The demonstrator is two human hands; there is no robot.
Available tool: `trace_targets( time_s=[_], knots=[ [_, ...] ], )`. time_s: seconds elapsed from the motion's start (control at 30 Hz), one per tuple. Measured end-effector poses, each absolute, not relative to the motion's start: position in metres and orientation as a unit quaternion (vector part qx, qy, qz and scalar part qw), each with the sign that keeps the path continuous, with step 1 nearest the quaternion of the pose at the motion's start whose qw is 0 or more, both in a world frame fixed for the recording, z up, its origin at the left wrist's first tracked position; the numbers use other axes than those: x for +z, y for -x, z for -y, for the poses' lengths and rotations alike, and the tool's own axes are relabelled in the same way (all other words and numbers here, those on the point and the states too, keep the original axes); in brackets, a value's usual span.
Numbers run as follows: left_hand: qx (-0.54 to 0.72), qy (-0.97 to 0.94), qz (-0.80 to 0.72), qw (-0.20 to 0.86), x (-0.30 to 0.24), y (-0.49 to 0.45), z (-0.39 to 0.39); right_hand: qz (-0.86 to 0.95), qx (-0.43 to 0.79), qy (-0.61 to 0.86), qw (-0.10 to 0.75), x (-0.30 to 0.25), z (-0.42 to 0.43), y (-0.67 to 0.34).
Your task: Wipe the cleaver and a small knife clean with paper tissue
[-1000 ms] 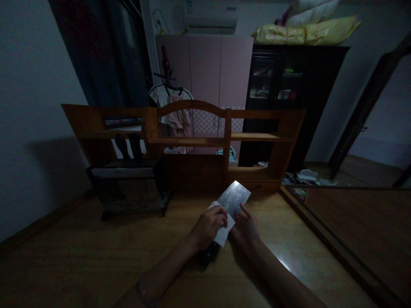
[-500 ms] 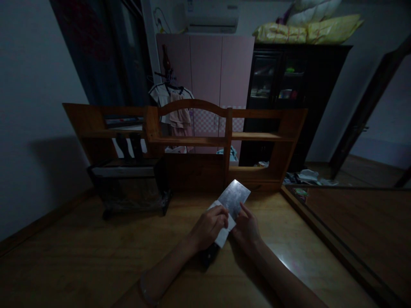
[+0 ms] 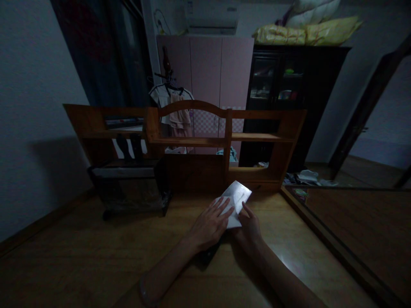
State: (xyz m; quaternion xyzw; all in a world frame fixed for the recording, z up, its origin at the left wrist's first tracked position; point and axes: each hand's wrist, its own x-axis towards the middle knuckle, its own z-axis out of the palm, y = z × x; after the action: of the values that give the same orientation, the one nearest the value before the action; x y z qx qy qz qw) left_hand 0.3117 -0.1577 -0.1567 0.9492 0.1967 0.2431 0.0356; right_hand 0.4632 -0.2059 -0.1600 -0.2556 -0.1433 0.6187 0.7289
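Note:
A cleaver [image 3: 240, 193] with a shiny broad blade and a black handle [image 3: 207, 256] is tilted over the wooden desk [image 3: 128, 252]. A white sheet [image 3: 233, 221], tissue or thin cloth, lies over the middle of its blade. My left hand [image 3: 210, 222] rests flat on this sheet, fingers stretched out and slightly apart, pressing it to the blade. From the right side, my right hand [image 3: 248, 226] grips the blade's edge, its thumb on the upper face and the other fingers largely hidden beneath.
A dark knife block [image 3: 128, 188] with black handles [image 3: 136, 145] sticking up stands at the left of the desk. Behind runs a wooden shelf unit [image 3: 192, 141]. A raised wooden edge [image 3: 324, 239] borders the right side.
My left hand has gone from bunched fingers to flat, spread ones, moving slightly up the blade. The white sheet has shifted up with it. My right hand stays nearly in place.

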Motion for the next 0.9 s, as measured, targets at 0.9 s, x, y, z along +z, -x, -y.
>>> trace_targets(
  time_s=[0.9],
  knots=[
    [0.206, -0.965, -0.134, 0.094, -0.153, -0.316, 0.170, 0.117, 0.670, 0.200, 0.705, -0.167, 0.206, -0.468]
  ],
)
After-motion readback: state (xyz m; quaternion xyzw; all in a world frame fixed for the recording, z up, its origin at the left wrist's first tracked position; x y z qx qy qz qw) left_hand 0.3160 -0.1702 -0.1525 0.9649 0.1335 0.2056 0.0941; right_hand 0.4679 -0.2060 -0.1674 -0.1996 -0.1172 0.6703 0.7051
